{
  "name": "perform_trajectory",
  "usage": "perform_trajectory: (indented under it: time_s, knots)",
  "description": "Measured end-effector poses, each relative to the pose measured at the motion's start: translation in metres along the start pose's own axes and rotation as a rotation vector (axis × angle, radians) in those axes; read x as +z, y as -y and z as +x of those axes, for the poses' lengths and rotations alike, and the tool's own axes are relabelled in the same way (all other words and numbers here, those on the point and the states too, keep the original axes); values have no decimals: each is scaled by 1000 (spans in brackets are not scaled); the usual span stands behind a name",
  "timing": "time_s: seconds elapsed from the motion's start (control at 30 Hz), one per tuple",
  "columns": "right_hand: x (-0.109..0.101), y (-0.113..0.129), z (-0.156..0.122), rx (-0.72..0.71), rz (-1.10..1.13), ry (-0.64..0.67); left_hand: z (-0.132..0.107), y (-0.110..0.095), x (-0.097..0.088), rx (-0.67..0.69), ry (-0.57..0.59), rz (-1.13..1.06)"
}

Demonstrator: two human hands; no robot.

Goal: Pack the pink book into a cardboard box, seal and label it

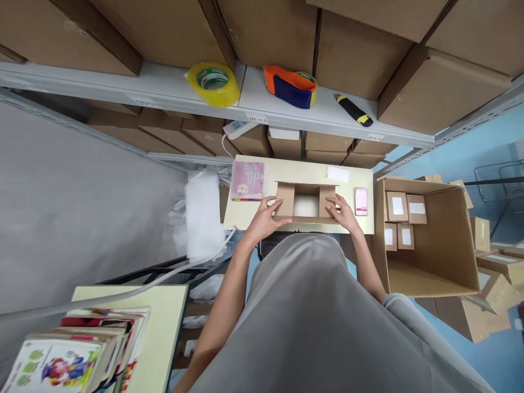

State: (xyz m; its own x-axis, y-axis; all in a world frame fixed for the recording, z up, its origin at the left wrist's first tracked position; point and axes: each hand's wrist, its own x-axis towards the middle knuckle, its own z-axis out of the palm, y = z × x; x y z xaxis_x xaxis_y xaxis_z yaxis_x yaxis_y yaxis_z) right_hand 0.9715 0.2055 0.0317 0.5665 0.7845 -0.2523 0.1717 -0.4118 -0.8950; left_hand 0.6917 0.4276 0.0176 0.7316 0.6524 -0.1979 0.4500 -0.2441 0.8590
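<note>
A small open cardboard box (306, 192) stands on a pale table (286, 170), its flaps folded outward and something white inside. My left hand (267, 214) grips the box's left flap and near edge, fingers curled round it. My right hand (343, 213) holds the right flap and near corner the same way. A pink book (248, 180) lies just left of the box. A small pink-and-white packet (361, 201) lies to its right, and a white label (338, 173) sits behind it.
A shelf (262, 103) above holds a yellow tape roll (213, 83), an orange and blue tape dispenser (290, 86) and a yellow-black utility knife (352, 109). A large open carton (429, 240) with small boxes stands at right. Stacked books (77, 349) lie at lower left. White packing material (200, 215) hangs left of the table.
</note>
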Motion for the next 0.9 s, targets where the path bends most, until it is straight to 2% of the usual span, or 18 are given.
perform_trajectory:
  time_s: [0.1, 0.23, 0.37, 0.5, 0.63, 0.77, 0.9]
  knots:
    - [-10, -2, 2, 18, 39, 30, 13, -3, 2, -44, -31, 56]
    - [-19, -7, -2, 62, 137, 10, 33, -7, 8, -66, -169, 114]
    - [-15, -10, -7, 96, 190, -29, 44, -9, 17, 17, -229, 101]
    - [-9, -7, -9, 23, 103, -62, 45, -10, 20, 141, -261, 93]
    - [-10, -2, -7, -56, -29, -78, 40, -9, 20, 151, -249, 69]
    - [-8, -5, 1, -66, -80, -113, 36, -4, 27, 125, -249, -35]
    - [-3, -20, 14, 24, -10, -195, 44, 11, 39, 8, -286, -292]
